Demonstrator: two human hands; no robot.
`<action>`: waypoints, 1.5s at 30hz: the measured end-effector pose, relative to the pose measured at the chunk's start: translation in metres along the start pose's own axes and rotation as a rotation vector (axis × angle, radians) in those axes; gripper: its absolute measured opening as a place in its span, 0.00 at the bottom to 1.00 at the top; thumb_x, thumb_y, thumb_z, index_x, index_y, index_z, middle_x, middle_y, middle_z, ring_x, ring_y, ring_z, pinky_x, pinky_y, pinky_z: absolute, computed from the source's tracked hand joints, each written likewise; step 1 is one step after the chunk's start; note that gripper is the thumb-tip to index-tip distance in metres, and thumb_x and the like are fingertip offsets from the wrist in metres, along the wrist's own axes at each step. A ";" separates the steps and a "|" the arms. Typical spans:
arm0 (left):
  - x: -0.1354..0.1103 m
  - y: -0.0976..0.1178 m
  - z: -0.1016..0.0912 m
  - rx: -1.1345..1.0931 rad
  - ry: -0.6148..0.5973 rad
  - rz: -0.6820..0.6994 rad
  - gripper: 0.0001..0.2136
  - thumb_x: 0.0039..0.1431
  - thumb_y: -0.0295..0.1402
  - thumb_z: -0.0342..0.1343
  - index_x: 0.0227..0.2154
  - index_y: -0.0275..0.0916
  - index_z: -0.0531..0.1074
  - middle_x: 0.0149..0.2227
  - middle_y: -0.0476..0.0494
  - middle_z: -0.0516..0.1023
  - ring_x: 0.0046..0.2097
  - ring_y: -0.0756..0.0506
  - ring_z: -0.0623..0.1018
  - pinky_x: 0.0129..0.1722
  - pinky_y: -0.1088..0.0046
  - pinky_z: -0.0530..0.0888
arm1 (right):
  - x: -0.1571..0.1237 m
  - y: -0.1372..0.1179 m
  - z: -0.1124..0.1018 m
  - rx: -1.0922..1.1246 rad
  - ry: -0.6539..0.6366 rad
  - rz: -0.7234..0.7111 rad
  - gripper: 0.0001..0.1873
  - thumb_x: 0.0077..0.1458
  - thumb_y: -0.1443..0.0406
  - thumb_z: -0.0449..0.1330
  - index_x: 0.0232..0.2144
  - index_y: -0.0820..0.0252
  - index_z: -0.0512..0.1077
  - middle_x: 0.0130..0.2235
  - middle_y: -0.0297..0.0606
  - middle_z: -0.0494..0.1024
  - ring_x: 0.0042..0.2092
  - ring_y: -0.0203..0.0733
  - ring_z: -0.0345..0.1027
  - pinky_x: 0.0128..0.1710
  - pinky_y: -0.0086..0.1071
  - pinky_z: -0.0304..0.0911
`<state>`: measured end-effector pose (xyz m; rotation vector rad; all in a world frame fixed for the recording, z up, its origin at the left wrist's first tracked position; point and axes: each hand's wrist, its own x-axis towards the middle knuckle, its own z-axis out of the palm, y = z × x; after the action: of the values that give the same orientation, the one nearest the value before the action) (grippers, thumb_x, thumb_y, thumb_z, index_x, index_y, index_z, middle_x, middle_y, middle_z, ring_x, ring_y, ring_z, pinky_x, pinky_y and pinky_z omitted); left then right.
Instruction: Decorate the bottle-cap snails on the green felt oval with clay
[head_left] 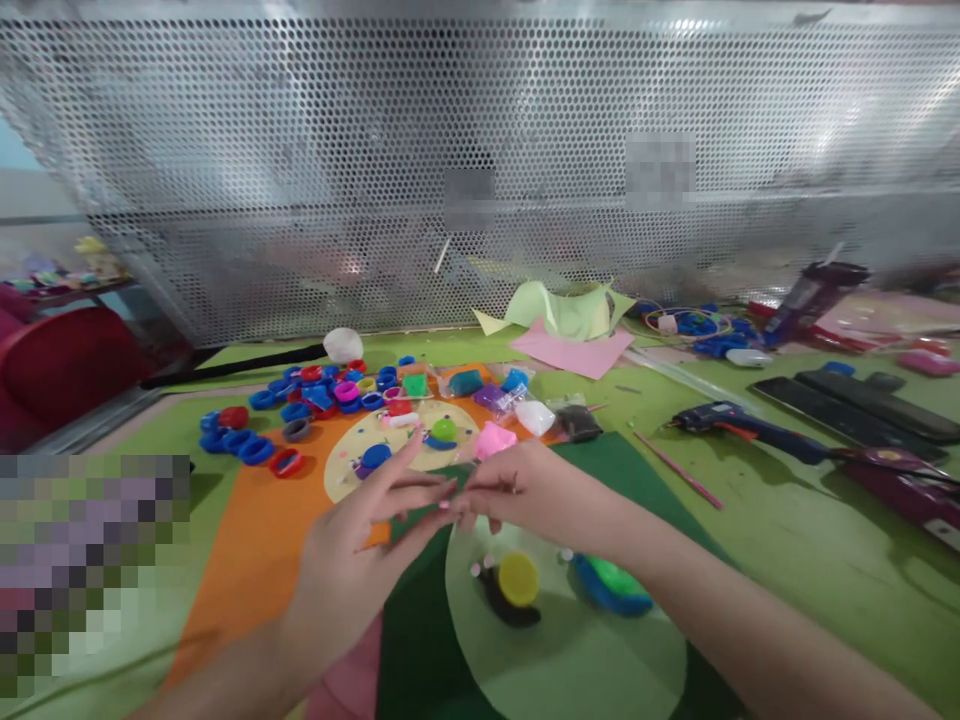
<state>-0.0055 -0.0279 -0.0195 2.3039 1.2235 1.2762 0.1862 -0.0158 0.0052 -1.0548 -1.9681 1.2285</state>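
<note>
My left hand (352,545) and my right hand (517,485) meet at the fingertips above the table. Thumb and forefinger of each press together there; whatever is between them is too small to make out. Below my right hand lies a pale green paper circle (570,660) on dark green paper. It carries a dark curved clay piece with a yellow disc (519,579) and tiny pale balls, and a blue bottle cap (615,590) filled with green, partly behind my right wrist. Just beyond my right hand sits a pink clay lump (495,438).
Behind my left hand, a cream paper circle (345,450) bears small coloured pieces on orange paper (247,540). Many bottle caps (255,450) lie at left. Bagged clay (534,417) sits mid-table. A glue gun (750,430) and a pink stick (679,468) lie right; a perforated metal panel (375,180) stands behind.
</note>
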 end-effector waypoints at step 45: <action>0.003 -0.032 -0.016 0.220 -0.036 0.054 0.23 0.49 0.40 0.61 0.48 0.50 0.65 0.26 0.54 0.77 0.30 0.46 0.78 0.25 0.75 0.75 | 0.008 0.008 -0.032 0.158 0.278 0.069 0.09 0.50 0.61 0.59 0.26 0.60 0.76 0.27 0.34 0.77 0.28 0.33 0.69 0.30 0.28 0.65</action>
<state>-0.0352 -0.0088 -0.0265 2.5164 1.3586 1.1638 0.2100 0.0078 0.0114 -1.1526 -1.6103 1.1811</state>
